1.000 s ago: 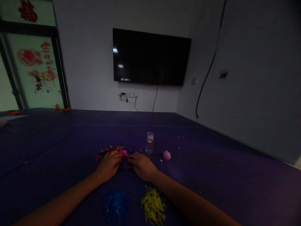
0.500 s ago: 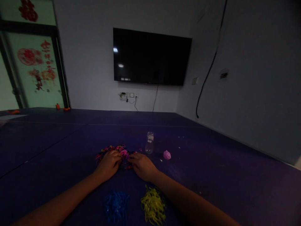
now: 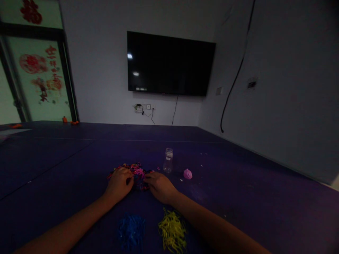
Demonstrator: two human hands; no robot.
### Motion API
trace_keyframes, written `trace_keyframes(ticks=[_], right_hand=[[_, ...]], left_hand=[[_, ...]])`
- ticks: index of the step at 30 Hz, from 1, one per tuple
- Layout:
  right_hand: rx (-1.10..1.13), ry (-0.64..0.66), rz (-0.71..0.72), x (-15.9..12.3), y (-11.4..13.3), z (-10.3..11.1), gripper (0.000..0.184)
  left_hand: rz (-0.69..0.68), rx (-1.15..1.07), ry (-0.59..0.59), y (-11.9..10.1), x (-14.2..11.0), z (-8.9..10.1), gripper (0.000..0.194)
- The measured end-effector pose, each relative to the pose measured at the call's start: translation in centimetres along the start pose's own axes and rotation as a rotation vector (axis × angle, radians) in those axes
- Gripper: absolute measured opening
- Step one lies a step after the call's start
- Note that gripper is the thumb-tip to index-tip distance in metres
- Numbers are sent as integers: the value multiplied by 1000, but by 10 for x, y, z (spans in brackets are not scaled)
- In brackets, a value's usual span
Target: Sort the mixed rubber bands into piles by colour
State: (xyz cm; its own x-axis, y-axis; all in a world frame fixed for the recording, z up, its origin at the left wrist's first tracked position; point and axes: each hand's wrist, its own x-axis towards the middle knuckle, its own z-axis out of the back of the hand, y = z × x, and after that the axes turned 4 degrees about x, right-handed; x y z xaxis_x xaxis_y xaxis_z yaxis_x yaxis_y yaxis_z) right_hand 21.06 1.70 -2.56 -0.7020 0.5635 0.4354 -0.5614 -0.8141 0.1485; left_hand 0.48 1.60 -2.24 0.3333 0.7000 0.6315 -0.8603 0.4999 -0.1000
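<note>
A loose pile of mixed rubber bands (image 3: 137, 170), mostly pink, red and dark, lies on the purple surface between my hands. At its left side my left hand (image 3: 119, 182) is closed, thumb and forefinger drawn together; what they grip is too dim to make out. From the right, my right hand (image 3: 161, 186) reaches in with bent fingers pressed together at the pile, their tips partly hidden. Nearer to me lie a heap of blue rubber bands (image 3: 131, 231) and a heap of yellow rubber bands (image 3: 172, 231), the latter beside my right forearm.
Beyond my right hand stands a clear bottle (image 3: 168, 161) without a cap. Right of it sits a pink, crumpled-looking lump (image 3: 188, 174), with small white scraps around. A television (image 3: 171, 63) hangs on the far wall, and a black cable (image 3: 233, 86) runs down the right wall.
My left hand has shifted slightly left, and its thumb and forefinger have come closer together. The right hand stays almost in place.
</note>
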Motion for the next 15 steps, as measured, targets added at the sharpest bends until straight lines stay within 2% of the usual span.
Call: trace_keyframes(ticks=[4, 11, 15], right_hand=[[7, -2, -10, 0, 0, 0, 32], [8, 0, -6, 0, -1, -1, 33], [12, 5, 1, 0, -1, 0, 31]], left_hand=[[-5, 6, -26, -1, 1, 1, 23], [-181, -49, 58, -1, -1, -6, 23], [-159, -77, 74, 2, -2, -10, 24]])
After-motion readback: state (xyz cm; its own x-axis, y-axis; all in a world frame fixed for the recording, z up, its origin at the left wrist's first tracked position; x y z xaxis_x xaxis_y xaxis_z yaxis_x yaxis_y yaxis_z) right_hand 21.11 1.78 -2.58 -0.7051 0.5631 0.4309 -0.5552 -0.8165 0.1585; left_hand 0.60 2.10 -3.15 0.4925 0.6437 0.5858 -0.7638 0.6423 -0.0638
